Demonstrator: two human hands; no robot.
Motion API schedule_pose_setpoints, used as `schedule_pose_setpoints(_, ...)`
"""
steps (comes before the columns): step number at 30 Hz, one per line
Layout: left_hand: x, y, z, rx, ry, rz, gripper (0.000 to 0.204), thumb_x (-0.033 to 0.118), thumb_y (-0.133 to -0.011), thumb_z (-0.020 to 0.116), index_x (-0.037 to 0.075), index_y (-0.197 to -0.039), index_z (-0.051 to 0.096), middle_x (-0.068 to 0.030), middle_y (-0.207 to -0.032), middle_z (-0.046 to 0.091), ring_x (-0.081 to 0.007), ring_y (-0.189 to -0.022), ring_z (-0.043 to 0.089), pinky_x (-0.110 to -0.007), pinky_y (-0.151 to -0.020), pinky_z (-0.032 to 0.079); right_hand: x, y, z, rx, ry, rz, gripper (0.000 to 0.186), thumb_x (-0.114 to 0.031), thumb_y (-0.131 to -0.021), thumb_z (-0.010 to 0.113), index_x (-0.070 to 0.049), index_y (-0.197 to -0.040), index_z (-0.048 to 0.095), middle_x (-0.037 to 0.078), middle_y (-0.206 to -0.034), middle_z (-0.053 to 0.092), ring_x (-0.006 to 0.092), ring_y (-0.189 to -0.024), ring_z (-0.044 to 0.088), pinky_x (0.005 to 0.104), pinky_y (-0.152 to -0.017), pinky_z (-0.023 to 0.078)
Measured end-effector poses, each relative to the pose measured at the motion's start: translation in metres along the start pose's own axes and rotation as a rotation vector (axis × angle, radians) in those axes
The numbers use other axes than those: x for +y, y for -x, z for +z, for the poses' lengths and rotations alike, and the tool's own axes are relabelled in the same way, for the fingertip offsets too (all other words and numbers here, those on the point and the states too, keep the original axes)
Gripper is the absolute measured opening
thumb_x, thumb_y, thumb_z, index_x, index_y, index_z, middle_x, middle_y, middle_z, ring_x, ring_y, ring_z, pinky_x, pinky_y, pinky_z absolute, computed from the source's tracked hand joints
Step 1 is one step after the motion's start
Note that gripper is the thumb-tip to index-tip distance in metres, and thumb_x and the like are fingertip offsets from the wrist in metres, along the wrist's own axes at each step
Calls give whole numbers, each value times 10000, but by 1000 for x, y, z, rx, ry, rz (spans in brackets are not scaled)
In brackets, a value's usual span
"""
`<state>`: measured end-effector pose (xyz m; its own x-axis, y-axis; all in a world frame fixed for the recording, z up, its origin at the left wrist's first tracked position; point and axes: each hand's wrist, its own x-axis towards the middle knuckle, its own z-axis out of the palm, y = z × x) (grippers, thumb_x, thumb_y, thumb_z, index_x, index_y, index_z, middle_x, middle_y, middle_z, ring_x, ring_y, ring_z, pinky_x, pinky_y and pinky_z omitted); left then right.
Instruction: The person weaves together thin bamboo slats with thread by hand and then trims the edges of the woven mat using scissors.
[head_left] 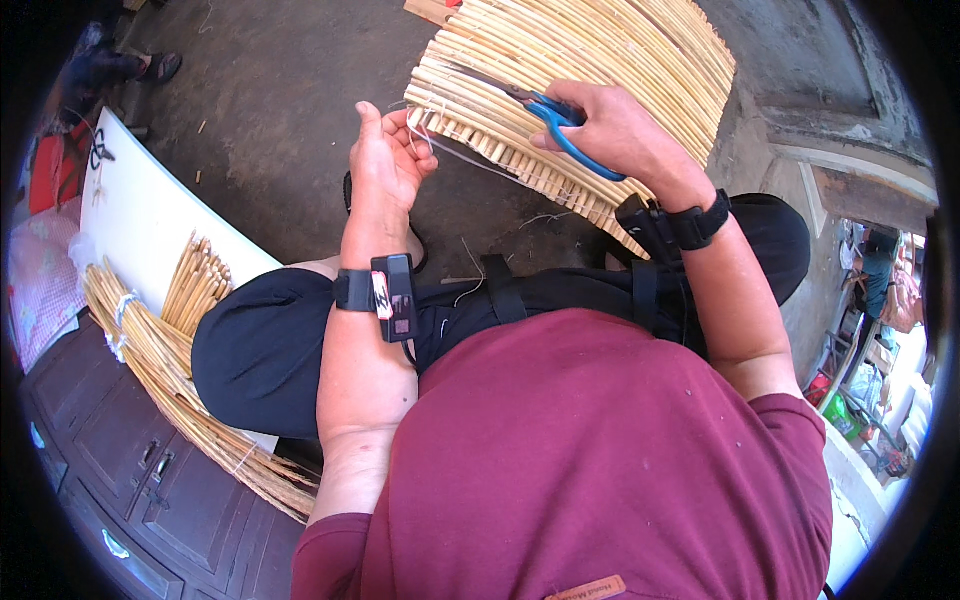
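Note:
A mat of straw-coloured reed stalks [600, 55] stands in front of my knees, its stalks laid side by side and their cut ends along the near edge. My right hand [625, 130] holds blue-handled scissors [572, 150] over the mat's left part, the dark blades pointing left along the stalks. At the mat's left corner is my left hand [388, 165], palm up, thumb raised apart and fingers curled around a thin white string [470, 161]. That string runs from the fingers along the near edge of the mat.
Tied reed stalks [165, 385] and a shorter bundle [197, 275] lie at my left, by a white board [150, 200] and a dark wooden cabinet [150, 480]. Another person's foot [160, 68] shows at the far left. A wall [820, 60] stands beyond the mat at right.

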<state>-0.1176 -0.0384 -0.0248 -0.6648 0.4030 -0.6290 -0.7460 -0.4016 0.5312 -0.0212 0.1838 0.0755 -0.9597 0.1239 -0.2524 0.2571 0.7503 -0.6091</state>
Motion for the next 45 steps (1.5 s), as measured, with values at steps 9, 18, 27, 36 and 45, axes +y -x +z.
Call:
schedule_pose_setpoints(9,-17,6,14,-52,-83,170,228,231,-982,470,24,-996,564,-33,-732,595,-92,-528,543,-234,-443,444,-6,9,10,-387,-647,290,427,-474,-836,648,-48,-817,660,25,-617,603,88,-487,560,198,-446,423)
schedule_pose_setpoints(18,-22,2,7,-35,-73,172,185,201,-977,474,36,-984,558,-31,-754,599,-87,-543,552,-220,-460,475,-11,10,22,-533,-760,366,410,-454,-893,552,-56,-842,638,-19,-598,574,35,-485,513,170,-433,319)
schedule_pose_setpoints(27,-23,0,6,-26,-95,162,147,172,-971,476,41,-957,542,-31,-739,590,-102,-552,550,-239,-491,467,-11,5,27,-515,-780,362,408,-458,-893,548,-64,-840,639,-28,-597,569,32,-481,510,172,-424,310)
schedule_pose_setpoints(36,-23,4,7,16,-170,133,199,221,-980,456,44,-966,547,-38,-744,606,-80,-515,532,-220,-449,435,-12,-11,40,-290,-1149,44,416,-458,-924,507,-57,-941,615,-8,-674,579,32,-565,521,145,-480,350)
schedule_pose_setpoints(45,3,29,15,97,-806,-88,360,408,-966,444,74,-928,571,-30,-638,611,-51,-456,468,-177,-416,348,4,-56,49,564,161,-82,332,-252,-768,675,-122,-1064,598,92,-889,630,308,-867,601,400,-804,431)
